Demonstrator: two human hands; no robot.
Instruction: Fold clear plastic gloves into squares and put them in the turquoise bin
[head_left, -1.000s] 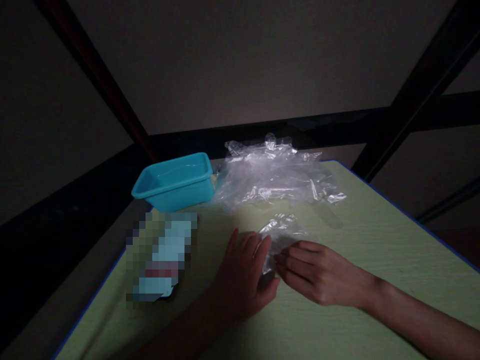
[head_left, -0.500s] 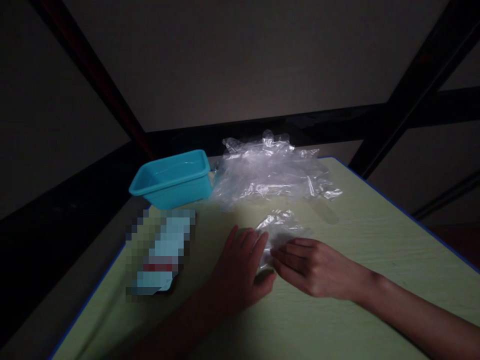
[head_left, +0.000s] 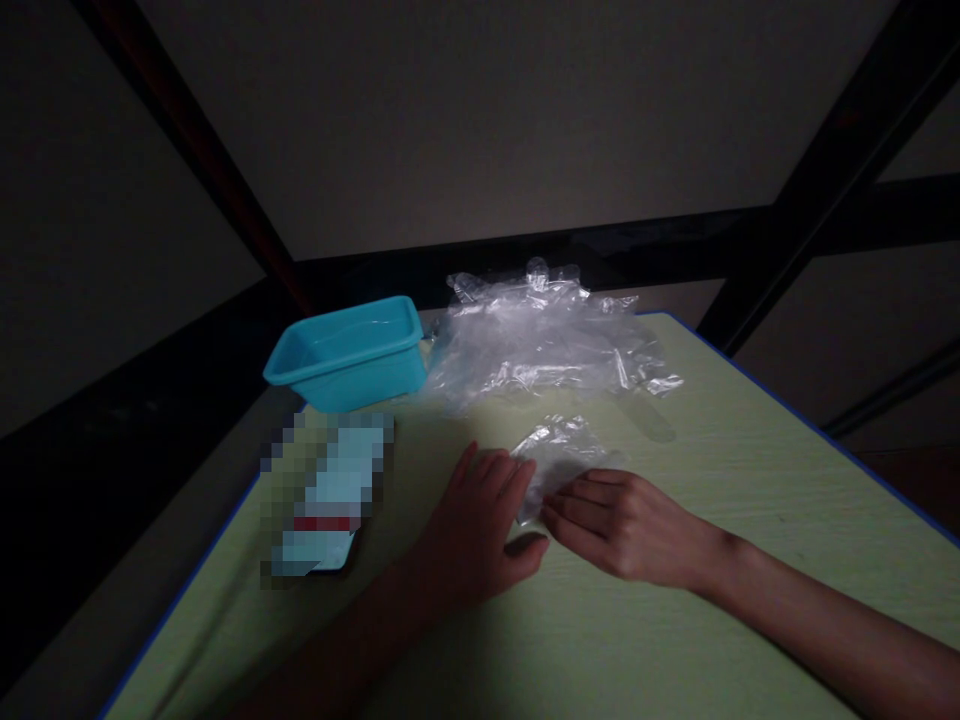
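A small piece of thin clear plastic, seemingly a disposable glove (head_left: 559, 450), lies crumpled on the table between my hands. My left hand (head_left: 487, 530) rests at its left edge, palm down, with the fingers and thumb apart. On the other side, my right hand (head_left: 611, 525) has its fingers pressed together on the plastic's lower right edge. Its fingertips hide part of that edge. Just beyond spreads a larger heap of clear disposable gloves (head_left: 540, 345), with rounded finger shapes poking out.
A turquoise plastic basin (head_left: 356, 385) stands at the table's back left corner. Nearer on the left lies a pixelated flat item (head_left: 341, 485), perhaps a phone. The pale green table (head_left: 750, 480) has a blue edge, with a dark-framed wall behind it.
The view has shifted very slightly. Both hands keep almost the same pose at the small plastic piece, and the other things have stayed in place.
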